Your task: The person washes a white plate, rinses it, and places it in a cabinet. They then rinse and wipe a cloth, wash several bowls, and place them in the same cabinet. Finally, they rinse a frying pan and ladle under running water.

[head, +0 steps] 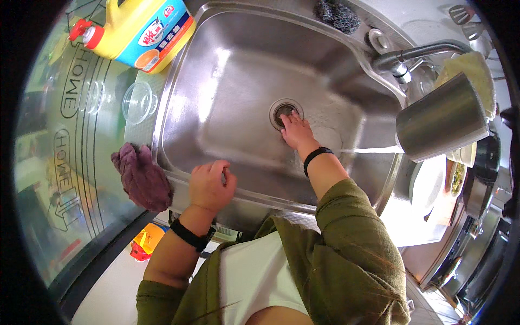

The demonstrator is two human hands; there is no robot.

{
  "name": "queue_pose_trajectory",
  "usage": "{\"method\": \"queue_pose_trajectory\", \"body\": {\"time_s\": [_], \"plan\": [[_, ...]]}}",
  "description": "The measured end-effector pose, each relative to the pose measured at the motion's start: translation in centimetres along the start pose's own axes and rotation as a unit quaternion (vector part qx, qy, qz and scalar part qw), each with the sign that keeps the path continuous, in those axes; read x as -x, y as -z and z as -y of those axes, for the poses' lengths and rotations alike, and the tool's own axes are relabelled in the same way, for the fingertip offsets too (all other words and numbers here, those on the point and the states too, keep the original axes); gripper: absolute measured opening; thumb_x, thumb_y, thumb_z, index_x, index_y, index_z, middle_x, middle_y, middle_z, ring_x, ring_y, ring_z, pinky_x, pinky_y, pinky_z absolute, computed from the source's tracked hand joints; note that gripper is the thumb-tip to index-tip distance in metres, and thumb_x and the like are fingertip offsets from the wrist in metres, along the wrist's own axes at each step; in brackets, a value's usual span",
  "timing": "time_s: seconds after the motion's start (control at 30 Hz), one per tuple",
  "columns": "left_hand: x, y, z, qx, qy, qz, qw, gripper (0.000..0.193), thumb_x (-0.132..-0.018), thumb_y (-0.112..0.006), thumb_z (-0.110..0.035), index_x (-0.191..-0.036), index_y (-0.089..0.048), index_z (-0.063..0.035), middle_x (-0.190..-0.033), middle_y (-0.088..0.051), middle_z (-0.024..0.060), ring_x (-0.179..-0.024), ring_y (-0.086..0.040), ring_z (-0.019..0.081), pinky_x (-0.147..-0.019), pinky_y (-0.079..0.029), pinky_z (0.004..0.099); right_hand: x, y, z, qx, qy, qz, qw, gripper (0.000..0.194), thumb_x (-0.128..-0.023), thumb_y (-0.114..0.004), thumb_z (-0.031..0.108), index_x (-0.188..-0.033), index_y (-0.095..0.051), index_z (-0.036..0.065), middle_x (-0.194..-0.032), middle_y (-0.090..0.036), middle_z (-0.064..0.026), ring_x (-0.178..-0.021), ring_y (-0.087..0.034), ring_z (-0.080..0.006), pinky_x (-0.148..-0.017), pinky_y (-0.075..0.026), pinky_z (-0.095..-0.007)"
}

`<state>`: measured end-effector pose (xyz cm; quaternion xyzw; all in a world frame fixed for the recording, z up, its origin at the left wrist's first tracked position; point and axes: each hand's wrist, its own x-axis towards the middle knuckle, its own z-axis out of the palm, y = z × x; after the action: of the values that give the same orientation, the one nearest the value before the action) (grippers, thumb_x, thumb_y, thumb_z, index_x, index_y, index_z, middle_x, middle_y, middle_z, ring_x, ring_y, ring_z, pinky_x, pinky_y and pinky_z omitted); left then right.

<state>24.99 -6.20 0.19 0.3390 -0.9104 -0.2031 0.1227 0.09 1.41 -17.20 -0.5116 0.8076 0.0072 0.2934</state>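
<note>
A stainless steel sink basin [243,89] lies before me. My right hand [297,131] reaches into it, fingertips at the dark drain strainer [284,111]; whether they grip it cannot be told. Over the front rim near the left corner is my left hand [213,183], fingers curled, with nothing clearly visible in it. Left of that hand, a crumpled purple cloth [142,178] lies at the sink's edge. The chrome faucet [422,53] stands at the upper right, and a thin bright streak, seemingly water, runs at the basin's right side.
A yellow detergent jug [150,32] and a clear plastic cup [138,102] stand on the left. Steel wool [339,16] sits on the back ledge. At the right are a metal cylinder [443,118], a white plate [426,185] and a yellow cloth [467,77].
</note>
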Motion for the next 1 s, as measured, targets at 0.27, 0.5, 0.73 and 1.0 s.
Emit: {"method": "queue_pose_trajectory", "body": {"time_s": [0.27,0.5,0.73,1.0], "plan": [[0.1,-0.1,0.0,-0.008,0.001,-0.014,1.000,0.010,-0.067,-0.057,-0.010,-0.077,-0.056,-0.0092,-0.066,-0.059,0.0089,-0.062,-0.056,0.0285,-0.062,-0.042,0.0388,0.0,2.5,-0.8,-0.005,0.039,0.009,0.999,0.040,-0.078,-0.055,0.017,-0.116,-0.042,0.022,-0.119,-0.046,-0.0057,-0.120,-0.035,-0.0238,-0.092,-0.033,-0.0432],[0.1,0.0,0.1,0.000,-0.008,-0.028,1.000,0.008,-0.067,-0.056,-0.009,-0.076,-0.055,-0.0087,-0.065,-0.058,0.0088,-0.062,-0.056,0.0278,-0.062,-0.043,0.0389,0.5,1.5,-2.3,0.047,0.121,-0.109,0.986,0.020,-0.071,-0.056,0.009,-0.090,-0.057,0.015,-0.106,-0.049,-0.0053,-0.107,-0.044,-0.0250,-0.088,-0.041,-0.0350],[0.4,0.1,-0.2,0.022,-0.034,-0.060,0.997,0.012,-0.068,-0.056,-0.004,-0.080,-0.056,-0.0069,-0.074,-0.060,0.0086,-0.070,-0.057,0.0287,-0.065,-0.043,0.0382,2.2,1.6,-2.9,0.027,0.149,-0.201,0.968,0.010,-0.072,-0.056,0.009,-0.081,-0.061,0.012,-0.104,-0.051,-0.0045,-0.106,-0.045,-0.0248,-0.083,-0.045,-0.0363],[7.1,3.8,-1.3,0.022,0.103,-0.249,0.963,0.021,-0.075,-0.052,0.002,-0.093,-0.057,-0.0052,-0.089,-0.061,0.0106,-0.081,-0.059,0.0241,-0.074,-0.046,0.0316,1.0,-0.2,-3.0,0.068,0.164,-0.265,0.948,0.010,-0.072,-0.053,0.014,-0.077,-0.061,0.012,-0.097,-0.055,-0.0018,-0.105,-0.045,-0.0223,-0.083,-0.044,-0.0349]]}}
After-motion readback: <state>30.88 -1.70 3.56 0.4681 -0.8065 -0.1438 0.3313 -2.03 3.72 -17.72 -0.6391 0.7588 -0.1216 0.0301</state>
